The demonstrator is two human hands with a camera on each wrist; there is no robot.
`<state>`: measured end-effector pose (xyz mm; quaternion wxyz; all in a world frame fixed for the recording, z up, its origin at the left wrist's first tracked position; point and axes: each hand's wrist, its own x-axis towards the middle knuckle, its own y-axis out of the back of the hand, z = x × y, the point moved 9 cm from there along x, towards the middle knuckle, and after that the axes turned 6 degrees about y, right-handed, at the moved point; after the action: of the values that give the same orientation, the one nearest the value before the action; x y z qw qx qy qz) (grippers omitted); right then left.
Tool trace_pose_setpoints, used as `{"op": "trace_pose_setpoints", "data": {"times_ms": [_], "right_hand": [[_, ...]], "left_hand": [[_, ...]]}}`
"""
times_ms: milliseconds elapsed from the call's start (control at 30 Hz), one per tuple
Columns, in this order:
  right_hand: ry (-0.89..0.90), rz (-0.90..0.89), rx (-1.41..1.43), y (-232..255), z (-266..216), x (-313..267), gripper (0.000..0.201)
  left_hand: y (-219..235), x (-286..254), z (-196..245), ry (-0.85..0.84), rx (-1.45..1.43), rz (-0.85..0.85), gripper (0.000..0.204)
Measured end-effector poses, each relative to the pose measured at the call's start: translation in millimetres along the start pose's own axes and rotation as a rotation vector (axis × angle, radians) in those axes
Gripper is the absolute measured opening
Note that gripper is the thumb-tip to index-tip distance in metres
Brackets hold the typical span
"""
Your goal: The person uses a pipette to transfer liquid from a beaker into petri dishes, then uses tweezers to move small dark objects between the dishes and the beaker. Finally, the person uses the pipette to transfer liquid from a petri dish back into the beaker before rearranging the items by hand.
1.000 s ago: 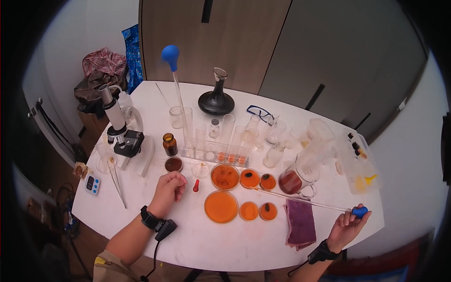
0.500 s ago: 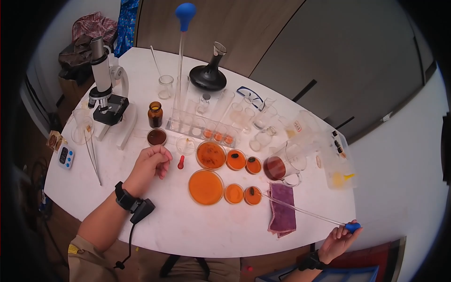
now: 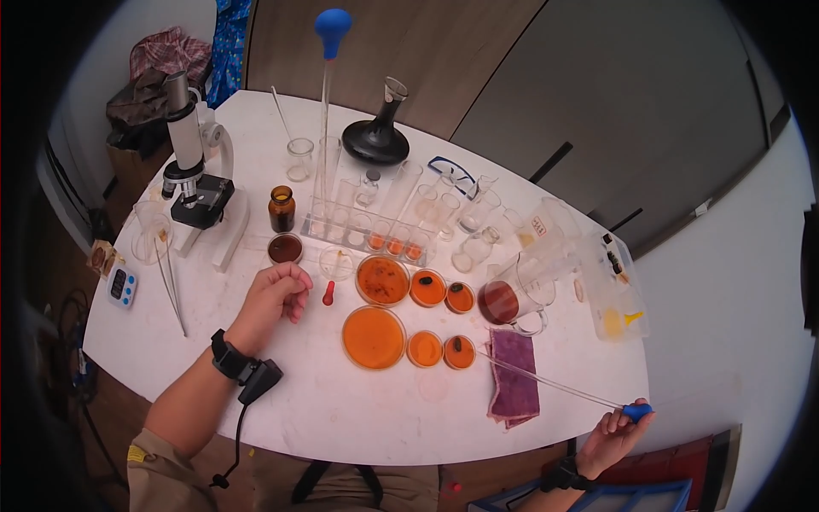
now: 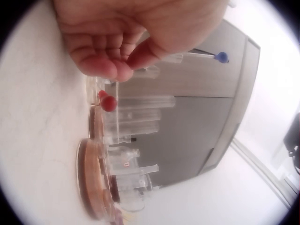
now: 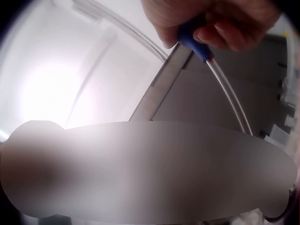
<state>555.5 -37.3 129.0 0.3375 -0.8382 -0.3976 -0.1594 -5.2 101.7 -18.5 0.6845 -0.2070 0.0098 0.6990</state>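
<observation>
Across a white table (image 3: 299, 411), faced a wood-toned door (image 3: 461, 51) and a grey door (image 3: 597, 94). Clamped the blue bulb (image 3: 636, 413) of a long glass pipette (image 3: 554, 382) in the right hand (image 3: 607, 441), with fingers curled round it, at the table's near right edge. Slanted the pipette across a folded purple cloth (image 3: 514, 380), with its tip just beside a small orange dish (image 3: 463, 362) bearing a dark oblong piece (image 3: 457, 345); could not tell contact with the rim. Held the left hand (image 3: 277, 293) near the table's left middle, with fingers loosely curled and thumb tip close beside the fingertips. Showed, just beside that hand, a small red bulb (image 3: 328, 293) lying on the table; beyond the hand, a dish of dark brown contents (image 3: 285, 249) and an amber bottle (image 3: 282, 211). Displayed at centre two large orange dishes (image 3: 374, 338), with three more small dishes (image 3: 425, 349) to their right. Included, farther back, a test-tube rack (image 3: 367, 240) with orange contents in three tubes (image 3: 394, 247) and a black decanter (image 3: 375, 142); at left, a microscope (image 3: 186, 141) and a timer (image 3: 121, 286); at right, a jug of dark red liquid (image 3: 499, 304).
</observation>
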Motion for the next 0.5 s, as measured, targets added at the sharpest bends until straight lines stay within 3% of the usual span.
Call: {"op": "trace_pose_setpoints", "data": {"times_ms": [500], "right_hand": [[0.152, -0.047, -0.253, -11.1, -30.6, -22.7, 0.044]], "left_hand": [[-0.6, 1.1, 0.0, -0.009, 0.018, -0.003, 0.010]]}}
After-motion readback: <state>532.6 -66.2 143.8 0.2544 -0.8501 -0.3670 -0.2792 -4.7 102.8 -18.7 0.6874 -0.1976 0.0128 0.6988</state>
